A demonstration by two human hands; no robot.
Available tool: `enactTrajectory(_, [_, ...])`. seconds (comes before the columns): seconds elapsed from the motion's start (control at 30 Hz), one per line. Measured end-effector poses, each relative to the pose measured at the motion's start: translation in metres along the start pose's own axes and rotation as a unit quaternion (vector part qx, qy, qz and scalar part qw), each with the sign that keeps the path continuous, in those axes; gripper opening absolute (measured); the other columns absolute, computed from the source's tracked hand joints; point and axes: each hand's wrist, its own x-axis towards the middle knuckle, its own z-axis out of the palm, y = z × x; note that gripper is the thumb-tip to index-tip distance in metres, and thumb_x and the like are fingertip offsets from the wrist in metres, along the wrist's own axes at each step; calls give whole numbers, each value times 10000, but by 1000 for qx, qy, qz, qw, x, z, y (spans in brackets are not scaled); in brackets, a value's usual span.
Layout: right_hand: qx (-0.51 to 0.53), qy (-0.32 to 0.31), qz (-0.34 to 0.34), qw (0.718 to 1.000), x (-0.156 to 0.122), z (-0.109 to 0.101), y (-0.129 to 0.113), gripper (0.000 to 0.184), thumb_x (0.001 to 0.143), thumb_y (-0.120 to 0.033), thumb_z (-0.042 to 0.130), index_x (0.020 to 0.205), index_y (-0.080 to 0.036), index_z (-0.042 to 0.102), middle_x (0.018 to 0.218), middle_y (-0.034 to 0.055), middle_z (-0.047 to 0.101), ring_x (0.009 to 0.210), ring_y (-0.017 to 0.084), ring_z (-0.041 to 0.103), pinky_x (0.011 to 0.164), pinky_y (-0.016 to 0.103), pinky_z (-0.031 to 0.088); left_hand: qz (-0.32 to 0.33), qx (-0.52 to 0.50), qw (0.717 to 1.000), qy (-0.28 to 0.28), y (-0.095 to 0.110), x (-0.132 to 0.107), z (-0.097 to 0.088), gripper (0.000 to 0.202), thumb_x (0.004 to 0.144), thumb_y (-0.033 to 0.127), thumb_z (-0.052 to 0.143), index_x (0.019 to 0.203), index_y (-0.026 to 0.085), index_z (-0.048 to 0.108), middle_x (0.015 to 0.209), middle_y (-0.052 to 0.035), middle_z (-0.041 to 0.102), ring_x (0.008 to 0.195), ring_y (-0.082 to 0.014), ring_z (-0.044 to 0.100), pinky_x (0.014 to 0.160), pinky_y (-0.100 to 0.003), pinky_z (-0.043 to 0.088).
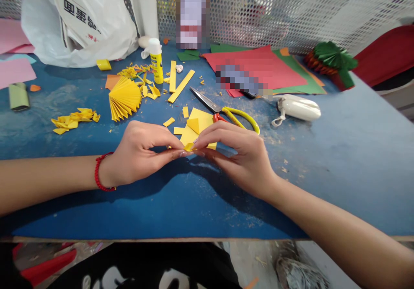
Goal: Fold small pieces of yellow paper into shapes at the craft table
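Between the fingertips of both hands is a small folded piece of yellow paper [188, 147]. My left hand [139, 151], with a red braided bracelet at the wrist, pinches its left end. Its right end is pinched by my right hand [239, 155]. Just behind the fingers lie a yellow paper sheet [202, 118] and several small cut pieces. Scissors [223, 109] with red and yellow handles rest beyond my right hand, blades pointing back left. A pleated yellow paper fan [125, 99] lies behind my left hand, and a pile of folded yellow pieces [76, 120] is farther left.
A glue stick [155, 60] stands upright near yellow strips [181, 86]. Red paper [255, 67] and green sheets lie at the back right, beside a white corded object [299, 108]. A white plastic bag [77, 26] sits at the back left. The blue table's front edge [161, 239] runs nearby.
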Motion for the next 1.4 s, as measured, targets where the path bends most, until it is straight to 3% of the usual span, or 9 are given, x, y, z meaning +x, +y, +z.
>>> enactTrajectory(0.27, [-19,22,16,999,0,-2,-4,127,934,-173,624,888,-233,727,842,22,758,777,152,712,735,278,584,17,41,999,7,3,3,-2,148,875,374,691,783,266,732,760,3,759,693,-168,701,673,-275,537])
enactTrajectory(0.87, [-23,24,7,999,-1,2,-1,133,923,-134,628,890,-204,736,850,21,753,793,139,709,735,248,557,66,54,996,-7,-1,2,-2,106,887,236,611,849,246,710,803,-27,757,730,-180,706,701,-295,542])
enactTrajectory(1.03, [-62,83,21,994,-2,3,-4,78,869,-159,714,921,-217,727,844,0,764,766,139,721,731,245,575,100,66,993,21,-1,2,-1,92,889,180,628,861,221,706,796,-20,750,717,-164,699,706,-285,546])
enactTrajectory(1.17, [-65,135,62,987,-4,5,-6,182,807,-186,787,962,-237,708,841,-10,763,777,159,738,756,275,607,121,69,990,38,-1,3,0,92,883,147,638,860,209,702,799,-17,749,713,-157,700,709,-279,553])
enactTrajectory(1.4, [-31,135,79,987,-3,7,-7,198,787,-153,801,924,-223,675,825,-18,752,768,142,736,744,256,613,126,62,990,30,-4,3,1,71,881,157,644,873,199,702,796,-35,747,706,-171,698,691,-298,556])
